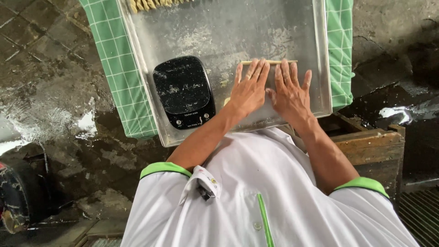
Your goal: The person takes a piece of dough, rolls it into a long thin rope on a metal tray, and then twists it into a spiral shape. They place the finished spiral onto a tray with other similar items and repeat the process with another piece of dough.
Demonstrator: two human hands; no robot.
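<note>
Both my hands lie flat, palms down, on a large floured metal tray [320,55]. Under the fingertips of my left hand [249,87] and my right hand [289,89] runs a thin pale rope of dough [270,62], lying crosswise; its ends stick out past the fingers on either side. The fingers of both hands are spread and straight, pressing on the dough rope rather than gripping it.
A black kitchen scale [184,91] sits on the tray left of my hands. Several twisted dough pieces [146,4] lie at the tray's far edge. A green checked cloth [116,59] lies under the tray. A wooden crate [375,151] stands at right, with wet concrete floor [50,82] around.
</note>
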